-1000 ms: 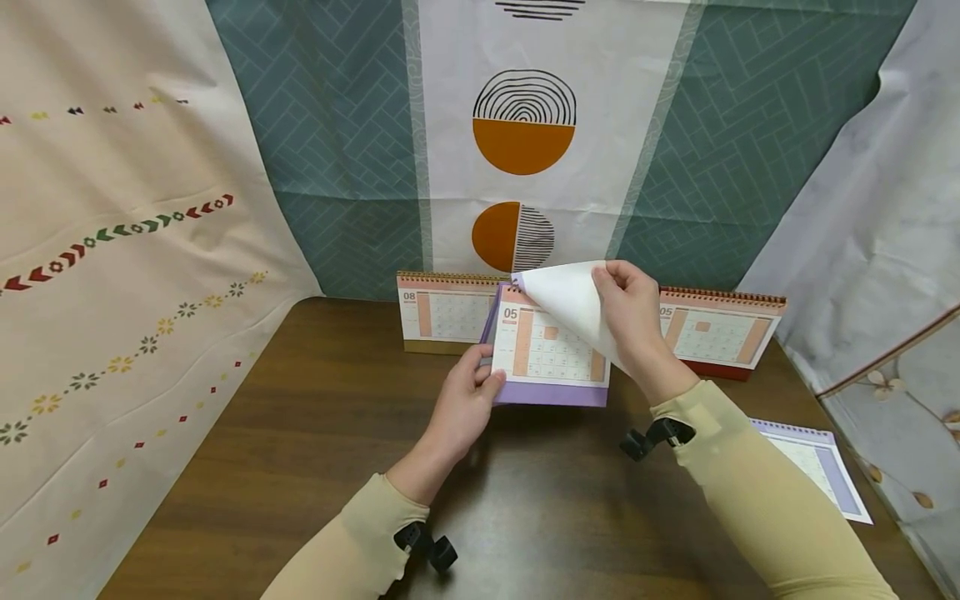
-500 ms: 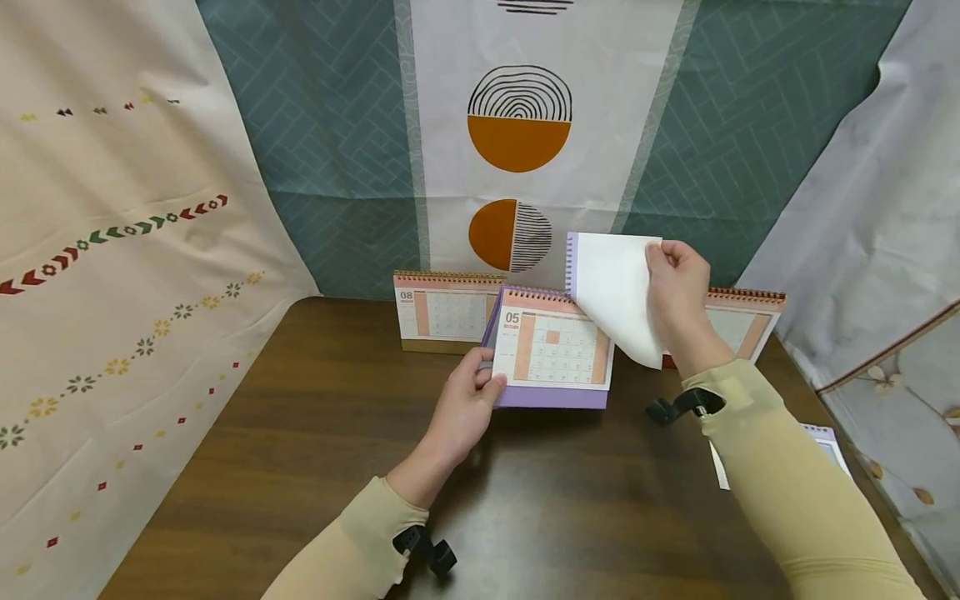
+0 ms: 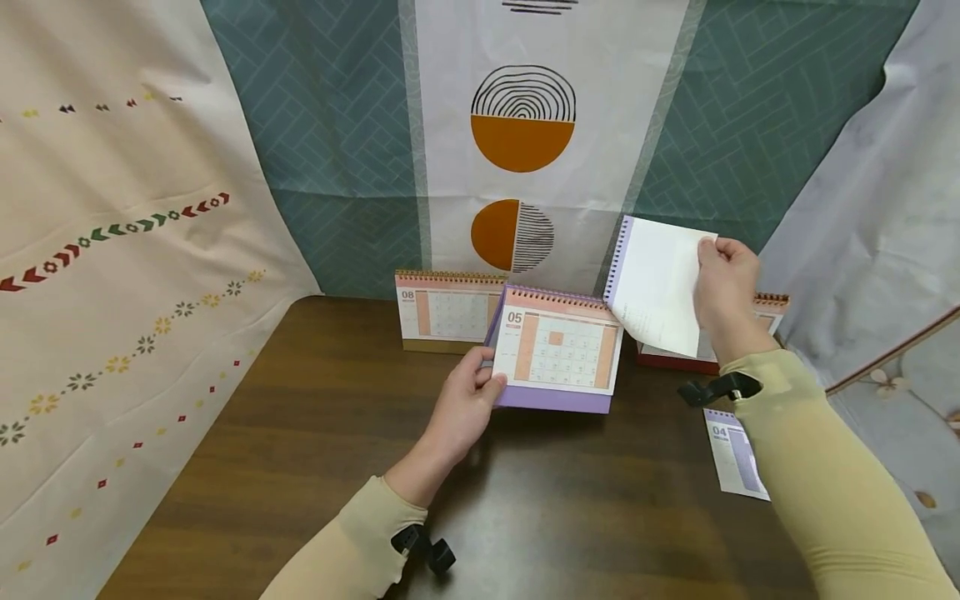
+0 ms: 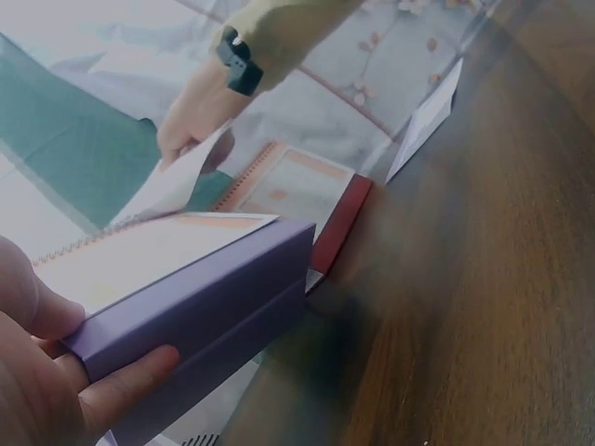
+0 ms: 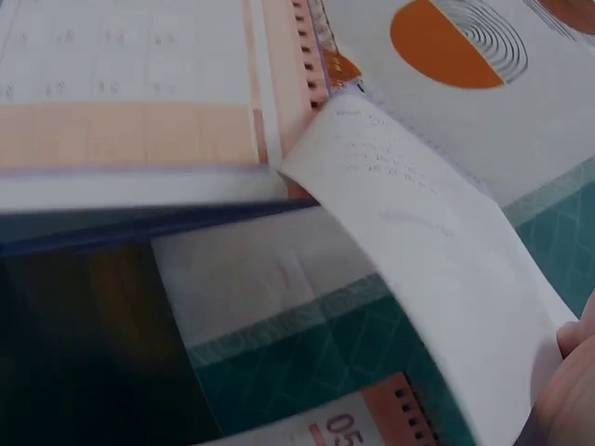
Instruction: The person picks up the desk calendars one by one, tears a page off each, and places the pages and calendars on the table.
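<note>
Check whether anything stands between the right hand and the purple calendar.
Yes: the white page, pinched by the right hand, spans the gap, its lower corner at the purple calendar's upper right. Whether they join there is unclear. The red-based calendar stands behind.

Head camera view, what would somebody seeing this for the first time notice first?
Probably the white page with the punched purple edge, pinched in the right hand near the upper right corner of the purple calendar. The left hand grips that calendar's left edge. Behind them, bold orange-and-striped circles on the hanging cloth also catch the eye.
</note>
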`<state>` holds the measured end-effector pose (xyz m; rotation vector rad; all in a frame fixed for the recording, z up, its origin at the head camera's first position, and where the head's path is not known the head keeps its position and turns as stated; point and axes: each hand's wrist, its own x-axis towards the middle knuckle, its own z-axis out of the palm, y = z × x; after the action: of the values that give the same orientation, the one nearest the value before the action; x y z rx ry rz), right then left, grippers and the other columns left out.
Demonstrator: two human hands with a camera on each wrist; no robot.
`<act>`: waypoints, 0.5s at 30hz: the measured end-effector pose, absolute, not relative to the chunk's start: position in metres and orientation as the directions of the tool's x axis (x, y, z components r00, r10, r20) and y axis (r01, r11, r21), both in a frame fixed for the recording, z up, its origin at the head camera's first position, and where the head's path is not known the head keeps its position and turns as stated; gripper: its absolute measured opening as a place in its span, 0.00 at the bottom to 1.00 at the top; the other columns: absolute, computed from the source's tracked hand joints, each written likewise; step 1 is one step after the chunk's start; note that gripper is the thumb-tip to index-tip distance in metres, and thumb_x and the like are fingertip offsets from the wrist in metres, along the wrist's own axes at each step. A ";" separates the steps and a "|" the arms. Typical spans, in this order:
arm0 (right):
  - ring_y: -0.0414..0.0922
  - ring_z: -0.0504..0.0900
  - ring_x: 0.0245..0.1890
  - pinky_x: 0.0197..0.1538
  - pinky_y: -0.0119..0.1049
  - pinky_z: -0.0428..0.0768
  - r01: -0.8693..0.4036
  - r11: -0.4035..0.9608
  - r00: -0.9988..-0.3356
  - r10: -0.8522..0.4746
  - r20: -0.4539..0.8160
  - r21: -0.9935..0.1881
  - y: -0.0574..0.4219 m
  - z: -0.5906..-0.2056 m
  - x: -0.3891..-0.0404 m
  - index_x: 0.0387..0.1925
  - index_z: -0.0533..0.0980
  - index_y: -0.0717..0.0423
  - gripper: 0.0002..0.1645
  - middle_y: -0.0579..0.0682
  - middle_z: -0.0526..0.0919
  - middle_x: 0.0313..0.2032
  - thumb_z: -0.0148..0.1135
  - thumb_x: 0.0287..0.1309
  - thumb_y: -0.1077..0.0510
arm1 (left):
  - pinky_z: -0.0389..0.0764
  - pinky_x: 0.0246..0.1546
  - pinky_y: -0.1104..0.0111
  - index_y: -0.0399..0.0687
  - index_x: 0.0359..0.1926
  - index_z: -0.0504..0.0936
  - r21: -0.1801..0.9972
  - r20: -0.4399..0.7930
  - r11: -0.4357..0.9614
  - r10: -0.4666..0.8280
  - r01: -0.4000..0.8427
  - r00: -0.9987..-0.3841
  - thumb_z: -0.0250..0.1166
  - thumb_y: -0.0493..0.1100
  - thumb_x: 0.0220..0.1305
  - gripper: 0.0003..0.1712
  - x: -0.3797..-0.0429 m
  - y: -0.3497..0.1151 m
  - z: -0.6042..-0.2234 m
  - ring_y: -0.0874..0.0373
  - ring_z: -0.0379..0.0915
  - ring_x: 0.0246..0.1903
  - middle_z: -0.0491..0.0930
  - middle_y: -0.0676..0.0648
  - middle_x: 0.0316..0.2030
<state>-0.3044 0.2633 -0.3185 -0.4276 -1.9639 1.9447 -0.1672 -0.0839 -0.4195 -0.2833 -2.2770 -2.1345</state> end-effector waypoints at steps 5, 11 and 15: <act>0.39 0.71 0.61 0.63 0.30 0.72 0.001 0.007 -0.894 0.447 0.003 -1.000 0.277 -0.316 -0.306 0.54 0.74 0.47 0.10 0.40 0.71 0.53 0.58 0.84 0.47 | 0.82 0.49 0.63 0.36 0.64 0.76 0.988 0.139 0.047 0.149 0.148 -0.979 0.57 0.29 0.82 0.15 -0.169 -0.084 -0.422 0.52 0.88 0.46 0.90 0.37 0.54; 0.37 0.72 0.58 0.78 0.49 0.27 0.107 0.186 -0.856 0.517 0.005 -0.977 0.294 -0.315 -0.304 0.50 0.77 0.36 0.12 0.33 0.75 0.45 0.57 0.81 0.37 | 0.83 0.48 0.64 0.36 0.65 0.76 0.992 0.124 0.021 0.132 0.127 -0.983 0.57 0.28 0.82 0.16 -0.170 -0.086 -0.422 0.50 0.88 0.47 0.90 0.37 0.55; 0.36 0.70 0.60 0.80 0.47 0.42 0.158 0.221 -0.841 0.542 -0.013 -0.962 0.300 -0.313 -0.304 0.51 0.79 0.32 0.14 0.30 0.75 0.45 0.58 0.79 0.33 | 0.84 0.50 0.62 0.36 0.65 0.76 0.992 0.122 0.023 0.143 0.126 -0.982 0.57 0.28 0.82 0.16 -0.169 -0.085 -0.420 0.49 0.88 0.48 0.89 0.37 0.56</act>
<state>-0.3037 0.3001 -0.3129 -0.6520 -2.1752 1.6538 -0.1695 -0.0854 -0.4203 -0.2970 -2.2552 -2.1844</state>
